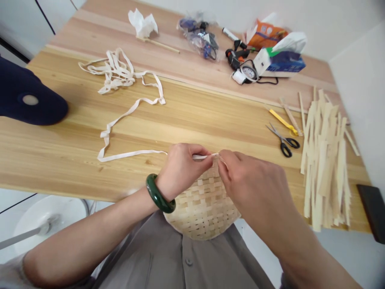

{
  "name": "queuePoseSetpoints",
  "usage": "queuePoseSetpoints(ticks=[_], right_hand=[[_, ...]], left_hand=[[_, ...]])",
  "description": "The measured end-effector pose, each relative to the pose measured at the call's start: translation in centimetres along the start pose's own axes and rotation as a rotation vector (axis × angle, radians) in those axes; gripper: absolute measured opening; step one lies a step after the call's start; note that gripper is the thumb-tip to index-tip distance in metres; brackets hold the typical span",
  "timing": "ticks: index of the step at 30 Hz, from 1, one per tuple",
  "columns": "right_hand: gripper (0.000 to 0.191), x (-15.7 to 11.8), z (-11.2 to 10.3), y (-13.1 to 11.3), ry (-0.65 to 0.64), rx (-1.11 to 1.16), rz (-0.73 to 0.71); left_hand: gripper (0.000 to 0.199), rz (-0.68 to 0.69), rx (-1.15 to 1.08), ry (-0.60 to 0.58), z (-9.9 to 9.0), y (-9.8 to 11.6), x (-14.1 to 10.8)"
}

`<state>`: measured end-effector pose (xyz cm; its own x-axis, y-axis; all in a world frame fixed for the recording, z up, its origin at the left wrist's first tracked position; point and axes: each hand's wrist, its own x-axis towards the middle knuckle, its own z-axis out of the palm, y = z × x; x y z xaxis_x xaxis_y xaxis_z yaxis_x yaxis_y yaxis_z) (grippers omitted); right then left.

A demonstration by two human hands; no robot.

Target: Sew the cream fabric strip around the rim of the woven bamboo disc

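A round woven bamboo piece (204,204) rests against the person's shirt at the table's near edge. My left hand (183,166), with a green bangle at the wrist, pinches a narrow white ribbon (132,154) by the top rim of the weave. Close beside it, my right hand (249,180) is closed at the same rim, its fingertips on the ribbon and the edge of the woven piece. From my left hand the ribbon runs left, then up the table to a loose tangled heap. My right fingers partly hide the rim.
Black-handled scissors (284,142) and a yellow strip (282,121) lie right of centre, near many bamboo strips (326,160). Behind are a glue gun (236,58), tissue packs (281,60) and bagged items (200,36). A dark blue object (30,94) stands left; a black phone-like object (372,212) lies right.
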<state>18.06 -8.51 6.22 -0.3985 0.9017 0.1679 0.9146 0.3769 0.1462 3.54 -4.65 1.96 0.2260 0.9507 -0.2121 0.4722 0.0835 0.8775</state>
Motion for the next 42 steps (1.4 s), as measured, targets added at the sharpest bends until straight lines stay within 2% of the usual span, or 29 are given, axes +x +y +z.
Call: queuePoseSetpoints(ticks=[4, 9, 12, 14, 15, 16, 18, 20, 21, 25, 27, 29, 31, 34, 36, 39, 42], right_hand=[[0.017, -0.6, -0.2, -0.1, 0.042, 0.014, 0.051], [0.016, 0.0, 1.3, 0.0, 0.061, 0.068, 0.041], [0.014, 0.5, 1.5, 2.1, 0.199, 0.196, 0.095], [0.018, 0.8, 1.4, 4.1, 0.33, 0.374, 0.211], [0.02, 1.0, 1.4, 5.0, 0.322, 0.497, 0.28], [0.021, 1.3, 1.4, 5.8, 0.239, 0.638, 0.335], [0.026, 1.8, 1.8, 6.7, -0.11, 0.949, 0.376], [0.028, 2.2, 2.3, 6.9, -0.475, 1.233, 0.358], [0.028, 2.4, 2.5, 6.8, -0.576, 1.35, 0.362], [0.02, 3.1, 3.2, 5.9, -0.693, 1.7, 0.479], [0.019, 3.5, 3.8, 5.8, -0.71, 1.879, 0.579], [0.015, 4.0, 4.7, 6.2, -0.57, 2.048, 0.723], [0.011, 4.2, 5.6, 7.2, -0.302, 2.146, 0.872], [0.011, 3.8, 6.6, 9.5, -0.04, 2.182, 0.979], [0.011, 2.7, 7.2, 11.4, 0.142, 2.045, 1.014], [0.014, 0.2, 8.1, 14.3, 0.494, 1.625, 1.086], [0.015, -2.9, 8.9, 16.8, 0.686, 1.39, 1.134]], left_hand=[[0.017, -0.011, -0.007, 0.0, -0.2, -0.1, 0.0], [0.015, 0.029, -0.022, 0.001, -0.2, -0.1, -0.2], [0.017, 0.041, -0.004, 0.022, -0.6, -0.1, -0.4], [0.019, 0.06, -0.011, 0.023, -1.0, 0.1, -0.6], [0.018, 0.075, -0.022, 0.024, -1.1, 0.3, -0.8], [0.017, 0.09, -0.036, 0.021, -1.2, 0.6, -1.0], [0.014, 0.114, -0.064, 0.012, -1.1, 1.0, -1.3], [0.011, 0.133, -0.078, 0.009, -0.9, 1.4, -1.6], [0.011, 0.143, -0.081, 0.01, -0.8, 1.5, -1.7], [0.01, 0.157, -0.095, 0.011, -0.7, 1.5, -1.6], [0.011, 0.124, -0.118, -0.013, -0.9, 1.3, -1.3], [0.013, 0.062, -0.169, -0.069, -1.1, 1.0, -0.8], [0.016, -0.02, -0.232, -0.125, -1.3, 0.6, -0.3], [0.021, -0.127, -0.316, -0.164, -1.5, -0.4, 0.4], [0.023, -0.184, -0.379, -0.176, -1.5, -1.1, 0.7], [0.024, -0.24, -0.445, -0.183, -1.6, -1.9, 0.8], [0.022, -0.242, -0.46, -0.184, -1.6, -2.3, 0.8]])
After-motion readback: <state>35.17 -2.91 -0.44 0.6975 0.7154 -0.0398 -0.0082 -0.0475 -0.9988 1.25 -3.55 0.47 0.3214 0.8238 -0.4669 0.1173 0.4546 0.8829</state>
